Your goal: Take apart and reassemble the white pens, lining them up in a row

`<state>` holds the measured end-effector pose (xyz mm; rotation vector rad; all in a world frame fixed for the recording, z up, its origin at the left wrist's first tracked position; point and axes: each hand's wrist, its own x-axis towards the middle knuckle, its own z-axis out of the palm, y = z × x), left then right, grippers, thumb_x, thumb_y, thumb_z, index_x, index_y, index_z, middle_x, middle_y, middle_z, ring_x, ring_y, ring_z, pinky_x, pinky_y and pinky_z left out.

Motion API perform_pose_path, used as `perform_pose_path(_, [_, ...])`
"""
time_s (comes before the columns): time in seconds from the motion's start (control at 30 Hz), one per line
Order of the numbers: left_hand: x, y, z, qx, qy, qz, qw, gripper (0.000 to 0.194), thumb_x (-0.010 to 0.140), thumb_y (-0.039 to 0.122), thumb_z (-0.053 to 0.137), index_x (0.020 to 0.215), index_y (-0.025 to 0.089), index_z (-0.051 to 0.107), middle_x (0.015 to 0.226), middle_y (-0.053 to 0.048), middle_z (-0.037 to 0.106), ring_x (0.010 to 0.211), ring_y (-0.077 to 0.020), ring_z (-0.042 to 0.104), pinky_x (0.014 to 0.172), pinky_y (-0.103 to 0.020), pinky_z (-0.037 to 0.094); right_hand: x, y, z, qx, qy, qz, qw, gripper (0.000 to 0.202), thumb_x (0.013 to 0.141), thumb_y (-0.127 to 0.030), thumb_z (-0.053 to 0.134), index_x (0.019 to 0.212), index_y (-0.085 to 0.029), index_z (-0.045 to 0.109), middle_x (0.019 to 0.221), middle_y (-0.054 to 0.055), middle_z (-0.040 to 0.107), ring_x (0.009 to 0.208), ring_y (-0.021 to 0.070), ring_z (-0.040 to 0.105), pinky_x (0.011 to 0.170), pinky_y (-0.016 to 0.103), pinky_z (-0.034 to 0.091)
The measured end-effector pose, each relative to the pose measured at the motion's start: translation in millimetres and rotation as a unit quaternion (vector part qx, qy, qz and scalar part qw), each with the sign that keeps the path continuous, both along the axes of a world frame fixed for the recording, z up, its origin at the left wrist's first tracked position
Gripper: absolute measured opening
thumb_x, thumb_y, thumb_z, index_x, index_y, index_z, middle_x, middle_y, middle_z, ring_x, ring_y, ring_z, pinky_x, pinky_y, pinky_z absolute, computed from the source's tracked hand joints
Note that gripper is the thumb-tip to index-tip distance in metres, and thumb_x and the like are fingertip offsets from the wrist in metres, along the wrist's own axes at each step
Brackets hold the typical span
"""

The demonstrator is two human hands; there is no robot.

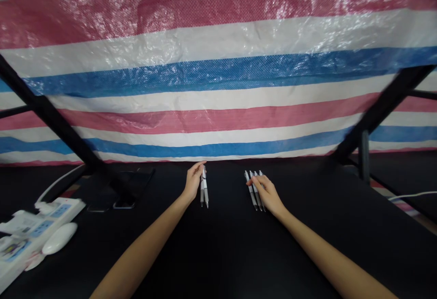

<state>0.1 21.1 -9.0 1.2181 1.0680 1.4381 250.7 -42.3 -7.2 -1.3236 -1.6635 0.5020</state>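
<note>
Two white pens with grey grips (204, 187) are side by side on the black table, their tips toward me and slightly apart. My left hand (194, 181) is closed at their far ends, with the fingers bent around the tops; its thumb is mostly hidden. To the right, several matching pens (252, 192) lie in a slanted row, close together. My right hand (267, 193) covers the right part of that row, fingers bent over the barrels and touching them. Part of the rightmost pens is hidden under this hand.
On the left are a white power strip (51, 224) with plugs and a white computer mouse (60, 238). A dark flat object (131, 183) lies behind them. Black metal legs (68, 128) slant on both sides. A striped plastic sheet (218, 121) hangs behind the black table (218, 253).
</note>
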Motion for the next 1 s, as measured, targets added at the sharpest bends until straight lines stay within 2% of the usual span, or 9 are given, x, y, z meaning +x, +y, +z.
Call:
perform_pose_path(0.43, [-1.5,2.2,-4.3,0.018,0.025,0.002,1.000,0.030,0.076,0.039,0.060,0.092,0.015,0.068,0.065,0.000,0.056,0.060,-0.0112,0.049,0.057,-0.021,0.036,0.4,0.6,-0.9,-0.007,0.005,0.000,1.000,0.050,0.087,-0.058,0.036,0.071,-0.022,0.068,0.075,0.005,0.067,0.083,0.0231,0.058,0.084,0.041,0.042])
perform_pose_path(0.73, [1.6,1.7,-2.9,0.012,0.097,0.001,0.995,0.044,0.083,0.040,0.050,0.118,0.015,0.059,0.068,0.000,0.053,0.061,-0.0115,0.047,0.059,-0.023,0.036,0.4,1.1,-2.4,-0.004,0.005,0.002,1.000,0.048,0.087,-0.056,0.037,0.072,-0.022,0.068,0.076,0.005,0.067,0.083,0.0230,0.058,0.083,0.040,0.042])
perform_pose_path(0.87, [2.0,3.8,-6.9,0.031,0.202,0.031,0.978,0.040,0.083,0.034,0.052,0.120,0.019,0.058,0.071,0.000,0.058,0.068,-0.0139,0.053,0.073,-0.027,0.041,0.9,1.8,-3.7,-0.005,-0.001,0.000,1.000,0.049,0.087,-0.056,0.036,0.071,-0.022,0.068,0.076,0.005,0.067,0.082,0.0227,0.058,0.083,0.040,0.042])
perform_pose_path(1.0, [3.8,5.7,-12.5,0.072,0.304,0.062,0.948,0.034,0.082,0.029,0.053,0.115,0.025,0.061,0.088,-0.002,0.068,0.094,-0.0202,0.057,0.094,-0.036,0.035,0.3,1.7,-3.0,-0.006,-0.007,-0.001,1.000,0.050,0.087,-0.057,0.036,0.071,-0.022,0.068,0.076,0.005,0.067,0.082,0.0228,0.058,0.083,0.040,0.042])
